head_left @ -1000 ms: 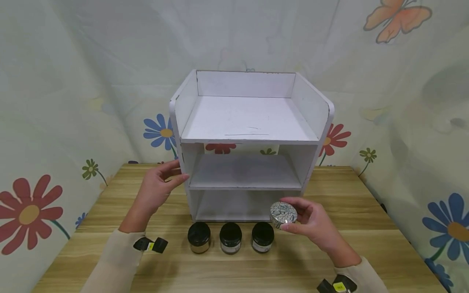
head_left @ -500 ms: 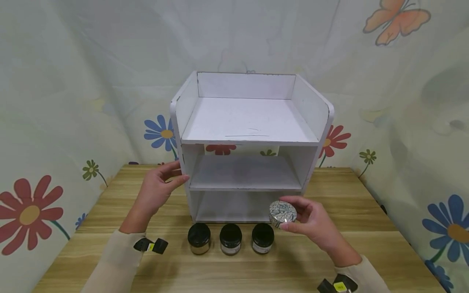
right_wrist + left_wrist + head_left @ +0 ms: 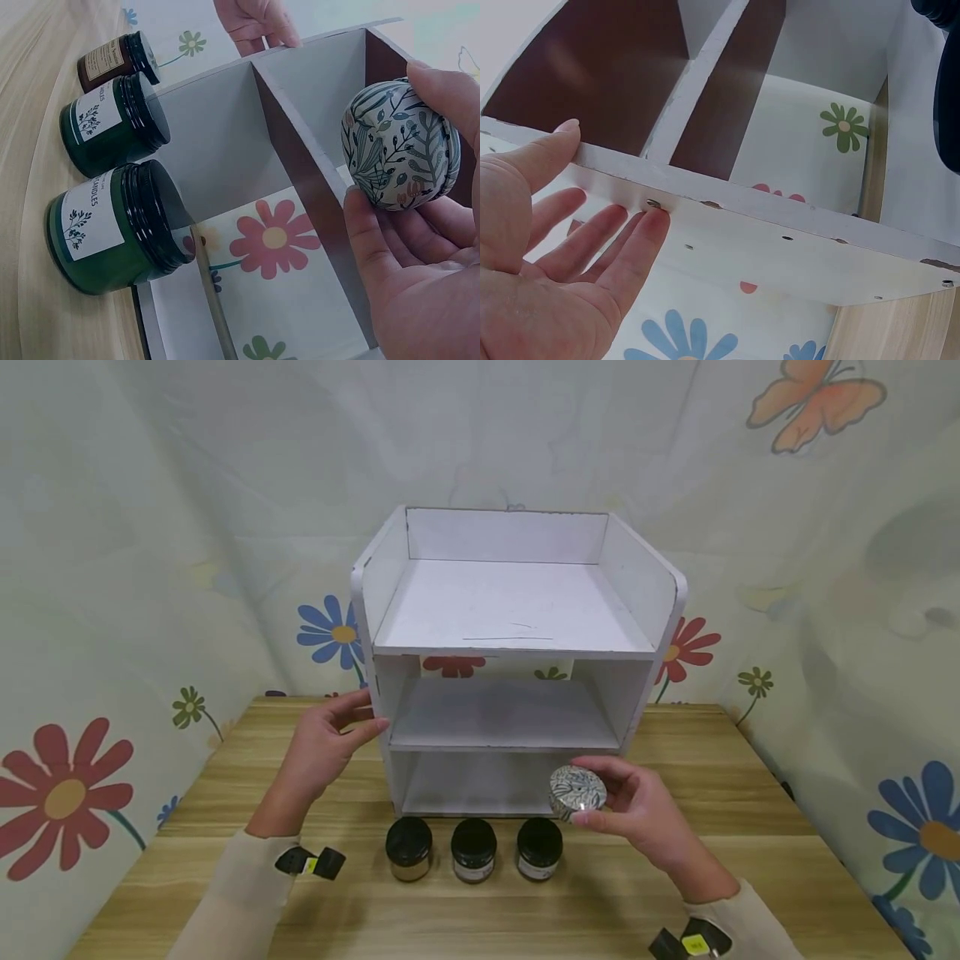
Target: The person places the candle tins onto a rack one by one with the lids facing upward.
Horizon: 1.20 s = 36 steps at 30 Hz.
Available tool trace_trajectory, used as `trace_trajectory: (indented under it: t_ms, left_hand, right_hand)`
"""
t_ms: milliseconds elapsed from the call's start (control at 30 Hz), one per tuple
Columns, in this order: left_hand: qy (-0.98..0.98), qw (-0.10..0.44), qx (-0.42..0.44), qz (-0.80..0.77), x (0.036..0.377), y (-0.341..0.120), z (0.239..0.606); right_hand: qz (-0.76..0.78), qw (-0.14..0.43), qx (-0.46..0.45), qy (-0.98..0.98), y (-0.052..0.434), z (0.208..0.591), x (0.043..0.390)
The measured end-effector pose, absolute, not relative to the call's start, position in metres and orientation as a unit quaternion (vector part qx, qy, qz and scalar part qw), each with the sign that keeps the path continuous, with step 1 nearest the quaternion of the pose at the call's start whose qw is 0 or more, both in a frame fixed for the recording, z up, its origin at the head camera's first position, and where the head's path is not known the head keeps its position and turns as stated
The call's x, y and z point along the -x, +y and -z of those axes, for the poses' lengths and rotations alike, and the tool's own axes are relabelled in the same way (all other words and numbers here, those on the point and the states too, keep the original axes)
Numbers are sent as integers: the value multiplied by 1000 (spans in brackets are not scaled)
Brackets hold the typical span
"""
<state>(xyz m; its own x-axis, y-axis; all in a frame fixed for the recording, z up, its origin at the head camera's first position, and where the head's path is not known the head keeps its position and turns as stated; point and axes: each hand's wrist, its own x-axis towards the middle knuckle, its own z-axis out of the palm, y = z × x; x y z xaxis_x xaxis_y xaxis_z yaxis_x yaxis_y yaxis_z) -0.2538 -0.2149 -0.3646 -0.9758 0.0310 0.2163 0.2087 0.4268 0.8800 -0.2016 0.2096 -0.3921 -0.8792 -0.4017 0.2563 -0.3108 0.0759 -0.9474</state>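
Note:
My left hand point(image 3: 327, 743) holds the left side panel of a white three-tier shelf point(image 3: 510, 602). In the left wrist view its thumb lies over the front edge and its fingers reach along the outer face. My right hand point(image 3: 637, 806) pinches a round tin point(image 3: 401, 146) with a leaf pattern between thumb and fingers, before the shelf's bottom tier at the right. Left of the tin, three black-lidded candle jars stand in a row on the table: a brown jar point(image 3: 105, 64), a green jar point(image 3: 97, 127) and another green jar point(image 3: 94, 236), nearest the tin.
The wooden table point(image 3: 450, 927) runs back to a flower-printed cloth point(image 3: 225, 485) behind and beside the shelf. The jars stand just in front of the shelf's bottom edge. The middle tier point(image 3: 502, 714) has an open back.
My right hand has raised the tin slightly and shifted it a little to the left. The left hand stays on the side panel, and the jars have not moved.

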Motion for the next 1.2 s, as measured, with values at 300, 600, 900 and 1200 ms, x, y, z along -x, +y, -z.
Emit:
trace_trajectory:
  t_ms: [300,600,900,1200]
  left_hand:
    - [-838,82,75,535,253,-214,363]
    - [-838,81,75,534,252,-213,361]
    - [-839,87,79,531,254,-213,364]
    - [-837,87,75,536,253,-214,364]
  right_hand:
    - [621,32,237,746,206,385,201]
    - [620,32,240,747,202,378,204]
    - [622,38,249,741,198,370,206]
    - [622,44,258,738,193,363,209]
